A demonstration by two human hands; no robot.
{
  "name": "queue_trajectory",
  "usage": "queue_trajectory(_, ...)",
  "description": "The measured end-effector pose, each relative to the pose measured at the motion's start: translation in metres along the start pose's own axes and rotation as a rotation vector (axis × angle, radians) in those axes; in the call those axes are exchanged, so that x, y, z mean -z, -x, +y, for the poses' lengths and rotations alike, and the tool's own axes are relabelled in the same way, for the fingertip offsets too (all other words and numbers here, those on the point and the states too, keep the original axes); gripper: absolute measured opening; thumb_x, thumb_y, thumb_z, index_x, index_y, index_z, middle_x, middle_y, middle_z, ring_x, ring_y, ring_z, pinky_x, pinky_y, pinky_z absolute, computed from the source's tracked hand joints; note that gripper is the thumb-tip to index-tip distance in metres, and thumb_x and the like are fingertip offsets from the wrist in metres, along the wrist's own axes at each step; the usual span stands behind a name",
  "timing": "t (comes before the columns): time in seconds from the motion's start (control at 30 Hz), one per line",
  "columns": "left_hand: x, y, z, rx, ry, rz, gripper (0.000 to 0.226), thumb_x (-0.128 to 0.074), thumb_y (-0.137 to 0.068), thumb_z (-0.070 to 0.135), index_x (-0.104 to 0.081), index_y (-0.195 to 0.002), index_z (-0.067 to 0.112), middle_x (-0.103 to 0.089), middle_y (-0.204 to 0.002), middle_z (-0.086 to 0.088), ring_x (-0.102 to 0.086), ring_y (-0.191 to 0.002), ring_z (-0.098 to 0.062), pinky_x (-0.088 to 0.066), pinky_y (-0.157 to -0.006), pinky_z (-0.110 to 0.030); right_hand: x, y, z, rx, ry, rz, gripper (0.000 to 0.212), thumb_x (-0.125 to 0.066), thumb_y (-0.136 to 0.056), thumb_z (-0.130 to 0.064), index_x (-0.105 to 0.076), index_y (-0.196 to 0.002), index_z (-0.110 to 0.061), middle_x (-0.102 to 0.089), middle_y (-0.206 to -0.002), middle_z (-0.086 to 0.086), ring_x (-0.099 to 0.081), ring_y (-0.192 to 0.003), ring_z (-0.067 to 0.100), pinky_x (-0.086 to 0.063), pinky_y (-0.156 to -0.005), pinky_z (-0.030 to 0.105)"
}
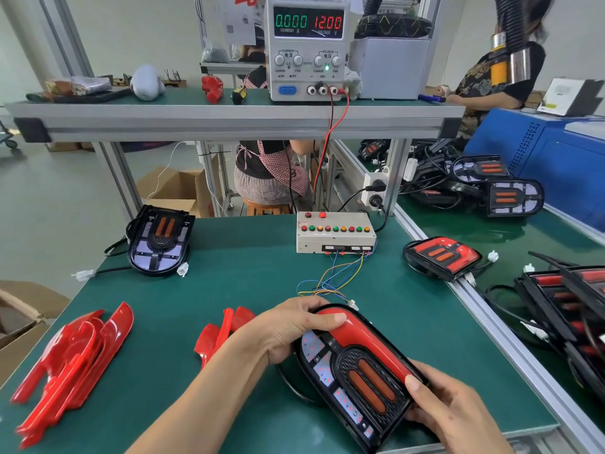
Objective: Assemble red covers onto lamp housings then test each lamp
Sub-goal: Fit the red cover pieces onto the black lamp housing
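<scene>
A black lamp housing (355,385) with two orange bars lies tilted on the green mat in front of me. A red cover (366,339) sits along its upper right edge. My left hand (288,329) grips the housing's far end, thumb on the red cover. My right hand (448,411) holds the near right corner, thumb pressing the cover's lower end. Loose red covers lie in a stack at the left (72,358), and a smaller pile (219,332) lies beside my left wrist. A bare housing (158,239) rests at the far left.
A test box with coloured buttons (335,232) stands mid-table, its thin wires (330,283) trailing toward the lamp. A power supply (307,47) on the shelf reads 12.00 V. A covered lamp (442,257) lies at the right edge; more lamps (569,309) are piled beyond it.
</scene>
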State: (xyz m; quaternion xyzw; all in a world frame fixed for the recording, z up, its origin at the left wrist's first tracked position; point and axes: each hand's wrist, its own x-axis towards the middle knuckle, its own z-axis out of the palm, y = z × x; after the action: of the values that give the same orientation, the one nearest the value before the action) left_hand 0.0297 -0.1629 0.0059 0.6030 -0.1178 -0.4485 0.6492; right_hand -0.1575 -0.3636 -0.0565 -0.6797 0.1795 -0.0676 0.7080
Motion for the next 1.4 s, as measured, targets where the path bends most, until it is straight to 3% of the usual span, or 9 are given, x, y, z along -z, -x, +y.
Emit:
queue_trajectory(0.17,-0.003,0.001,0.014,-0.048,-0.02,0.038,0.042,-0.073,-0.086,0.003,-0.061,-0.125,-0.004,-0.069,-0.105,-0.02,-0.065,-0.09,-0.031,-0.058,-0.086,-0.04,-0.007,-0.002,-0.003,0.014,-0.039,0.028,0.043,-0.08,-0.066,-0.038,-0.081,-0.109,-0.032,-0.078,-0.11,0.01,-0.074,-0.104,0.029,-0.059,-0.089,0.048)
queue_trajectory(0.3,-0.003,0.001,0.023,-0.12,-0.14,0.043,0.028,-0.075,-0.085,0.002,-0.065,-0.111,0.002,-0.07,-0.099,-0.015,-0.065,-0.084,-0.026,-0.058,-0.079,-0.033,-0.001,-0.006,-0.02,0.016,0.162,-0.06,0.035,-0.075,-0.075,-0.035,-0.08,-0.109,-0.032,-0.078,-0.113,-0.002,-0.071,-0.111,0.018,-0.059,-0.091,0.034)
queue_trajectory(0.47,-0.015,0.0,0.03,-0.179,-0.274,0.034,0.034,-0.084,-0.069,0.019,-0.069,-0.099,0.012,-0.071,-0.093,-0.008,-0.066,-0.083,-0.021,-0.055,-0.087,-0.035,-0.018,-0.023,-0.058,0.142,0.349,-0.032,0.05,-0.066,-0.082,-0.064,-0.07,-0.124,-0.037,-0.072,-0.117,-0.027,-0.065,-0.111,-0.005,-0.049,-0.103,0.029)
queue_trajectory(0.63,-0.021,0.001,0.032,-0.214,-0.34,0.049,0.031,-0.079,-0.076,0.009,-0.068,-0.104,0.004,-0.069,-0.094,-0.009,-0.062,-0.085,-0.022,-0.051,-0.09,-0.037,-0.048,-0.048,-0.073,0.207,0.528,-0.065,0.059,-0.045,-0.082,-0.087,-0.071,-0.097,-0.038,-0.069,-0.077,-0.02,-0.061,-0.07,-0.005,-0.049,-0.071,0.024)
queue_trajectory(0.7,-0.019,0.003,0.032,-0.21,-0.349,0.074,0.025,-0.076,-0.084,0.003,-0.067,-0.108,0.003,-0.069,-0.094,-0.01,-0.062,-0.085,-0.022,-0.052,-0.091,-0.038,-0.05,-0.051,-0.069,0.234,0.499,-0.056,0.063,-0.045,-0.078,-0.092,-0.071,-0.095,-0.037,-0.067,-0.073,-0.016,-0.058,-0.066,-0.002,-0.046,-0.065,0.02)
queue_trajectory(0.87,-0.02,0.004,0.031,-0.24,-0.378,0.066,0.022,-0.078,-0.085,0.012,-0.068,-0.103,0.006,-0.07,-0.09,-0.004,-0.064,-0.081,-0.016,-0.053,-0.082,-0.028,-0.046,-0.052,-0.061,0.28,0.471,-0.076,0.051,-0.05,-0.081,-0.083,-0.071,-0.104,-0.043,-0.074,-0.085,-0.013,-0.066,-0.074,0.001,-0.051,-0.07,0.025)
queue_trajectory(1.0,-0.021,0.0,0.029,-0.244,-0.366,0.078,0.036,-0.081,-0.073,0.027,-0.07,-0.102,0.009,-0.072,-0.09,-0.004,-0.066,-0.081,-0.016,-0.055,-0.086,-0.033,-0.045,-0.055,-0.057,0.283,0.458,-0.054,0.048,-0.052,-0.082,-0.077,-0.072,-0.102,-0.037,-0.073,-0.083,-0.005,-0.063,-0.071,0.004,-0.052,-0.072,0.036)
queue_trajectory(1.17,-0.021,-0.001,0.026,-0.278,-0.391,0.084,0.033,-0.081,-0.074,0.031,-0.072,-0.1,0.013,-0.075,-0.094,-0.006,-0.069,-0.084,-0.014,-0.056,-0.092,-0.037,-0.044,-0.055,-0.055,0.279,0.42,-0.054,0.046,-0.053,-0.084,-0.075,-0.073,-0.103,-0.037,-0.075,-0.087,-0.006,-0.07,-0.08,0.015,-0.054,-0.074,0.031)
queue_trajectory(1.4,-0.015,0.006,0.029,-0.258,-0.384,-0.011,0.024,-0.073,-0.093,0.017,-0.07,-0.114,0.006,-0.075,-0.107,-0.01,-0.068,-0.093,-0.013,-0.056,-0.093,-0.029,-0.044,-0.054,-0.055,0.29,0.363,-0.052,0.054,-0.055,-0.082,-0.078,-0.074,-0.098,-0.03,-0.073,-0.082,-0.004,-0.063,-0.072,0.004,-0.05,-0.069,0.027)
